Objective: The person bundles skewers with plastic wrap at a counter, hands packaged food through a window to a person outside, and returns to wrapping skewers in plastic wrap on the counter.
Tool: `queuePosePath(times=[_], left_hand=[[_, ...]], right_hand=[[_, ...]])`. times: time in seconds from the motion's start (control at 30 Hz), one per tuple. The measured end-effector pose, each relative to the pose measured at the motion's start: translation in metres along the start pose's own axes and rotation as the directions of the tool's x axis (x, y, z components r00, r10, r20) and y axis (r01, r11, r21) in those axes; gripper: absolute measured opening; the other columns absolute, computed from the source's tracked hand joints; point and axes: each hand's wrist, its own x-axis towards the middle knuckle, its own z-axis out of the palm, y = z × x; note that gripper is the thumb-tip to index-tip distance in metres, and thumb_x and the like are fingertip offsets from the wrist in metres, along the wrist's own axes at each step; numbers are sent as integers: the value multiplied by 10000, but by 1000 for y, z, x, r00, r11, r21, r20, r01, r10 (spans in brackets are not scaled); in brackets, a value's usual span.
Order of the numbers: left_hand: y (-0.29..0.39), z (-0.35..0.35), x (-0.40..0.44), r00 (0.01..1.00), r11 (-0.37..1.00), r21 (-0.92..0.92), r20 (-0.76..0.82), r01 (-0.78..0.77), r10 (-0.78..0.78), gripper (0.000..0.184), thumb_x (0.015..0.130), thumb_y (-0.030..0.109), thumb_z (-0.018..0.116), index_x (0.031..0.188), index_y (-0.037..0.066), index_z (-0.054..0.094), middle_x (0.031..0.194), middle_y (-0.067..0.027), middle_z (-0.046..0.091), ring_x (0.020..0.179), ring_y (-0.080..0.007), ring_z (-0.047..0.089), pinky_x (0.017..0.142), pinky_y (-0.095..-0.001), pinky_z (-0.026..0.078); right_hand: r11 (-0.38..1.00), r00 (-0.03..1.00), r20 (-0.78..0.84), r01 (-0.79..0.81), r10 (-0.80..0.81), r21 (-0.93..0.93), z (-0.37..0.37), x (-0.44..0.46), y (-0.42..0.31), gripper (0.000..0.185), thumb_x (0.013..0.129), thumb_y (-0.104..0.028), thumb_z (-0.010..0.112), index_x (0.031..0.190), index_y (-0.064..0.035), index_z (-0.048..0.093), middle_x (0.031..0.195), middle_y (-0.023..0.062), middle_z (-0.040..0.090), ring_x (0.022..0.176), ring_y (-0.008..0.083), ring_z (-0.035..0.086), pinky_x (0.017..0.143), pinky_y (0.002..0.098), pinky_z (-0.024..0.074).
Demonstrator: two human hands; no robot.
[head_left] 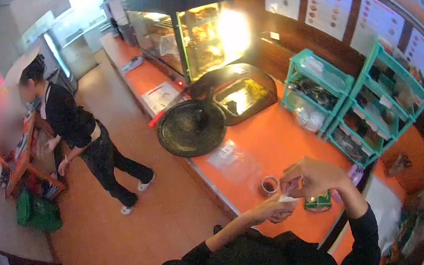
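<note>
My left hand is closed on a small white item at the near edge of the orange counter. Just right of it, my right hand has its fingers pinched together close above the same item, on something too small to make out. A small cup with dark contents stands behind my left hand. Below my right hand lies a green packet or box, partly hidden. Clear plastic bags lie flat on the counter farther back.
A round black lid overhangs the counter's left edge beside a dark tray. Behind is a lit glass food cabinet. Teal racks stand at right. Another person stands on the left floor near a green basket.
</note>
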Motion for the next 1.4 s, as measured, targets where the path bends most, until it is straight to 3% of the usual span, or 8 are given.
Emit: queuePosePath(times=[0.07, 0.47, 0.53, 0.57, 1.03, 1.27, 1.37, 1.4], left_hand=[[6, 7, -1, 999, 996, 83, 19, -27, 26, 225, 860, 289, 592, 942, 99, 503, 575, 78, 383, 424, -6, 303, 346, -171, 200], [-4, 1, -7, 992, 993, 44, -62, -109, 112, 229, 862, 336, 588, 882, 125, 502, 554, 85, 372, 401, -16, 302, 337, -182, 201], [-12, -17, -4, 995, 985, 145, -29, -93, 98, 279, 883, 366, 549, 1003, 141, 436, 580, 74, 352, 405, -29, 298, 331, -194, 191], [-6, -3, -13, 974, 963, 243, -163, -113, 155, 276, 856, 388, 587, 806, 132, 498, 527, 90, 337, 395, -32, 295, 339, -207, 197], [-19, -5, -21, 934, 942, 210, -191, -262, 303, 292, 861, 388, 560, 745, 141, 457, 528, 82, 367, 383, -35, 337, 321, -202, 248], [-30, -8, -20, 855, 848, 441, -275, -295, 440, 345, 886, 454, 502, 730, 152, 446, 535, 87, 349, 407, -16, 330, 344, -188, 230], [-44, -33, -21, 868, 833, 480, -247, -276, 430, 393, 903, 462, 462, 757, 98, 486, 582, 43, 426, 475, -85, 426, 416, -246, 340], [-52, -40, -14, 743, 674, 676, -279, -297, 608, 416, 913, 458, 438, 791, 65, 504, 628, 13, 467, 542, -134, 464, 497, -292, 380]], right_hand=[[998, 999, -9, 48, -48, 43, -2, -1, 1, 144, 676, -31, 625, 818, -11, 620, 783, 103, 627, 716, 218, 628, 665, 311, 501], [995, 999, -11, 35, -34, 91, 10, 12, 7, 116, 720, -48, 645, 832, -24, 634, 785, 91, 636, 708, 192, 638, 653, 295, 516], [994, 996, 6, 94, -94, -51, 14, 18, 11, 120, 721, -52, 653, 837, -26, 633, 783, 86, 640, 704, 183, 640, 656, 291, 517], [999, 998, 7, 54, -54, 3, 14, 20, 8, 124, 720, -54, 655, 837, -25, 630, 781, 85, 640, 710, 181, 640, 661, 292, 516], [978, 995, 79, 48, -65, 205, 21, 33, 10, 182, 689, 15, 627, 869, -11, 632, 846, 105, 653, 775, 180, 647, 728, 298, 517], [986, 965, 243, 61, -99, 158, 25, 53, 21, 154, 720, -71, 652, 868, -33, 632, 858, 93, 654, 769, 179, 650, 711, 297, 522], [996, 947, 310, 80, -87, 35, 34, 64, 24, 143, 718, -39, 661, 855, -16, 629, 779, 65, 648, 739, 138, 637, 697, 265, 518], [996, 956, 280, 84, -87, 21, 37, 65, 24, 140, 719, -48, 660, 852, -19, 628, 777, 61, 648, 735, 138, 637, 695, 266, 516]])
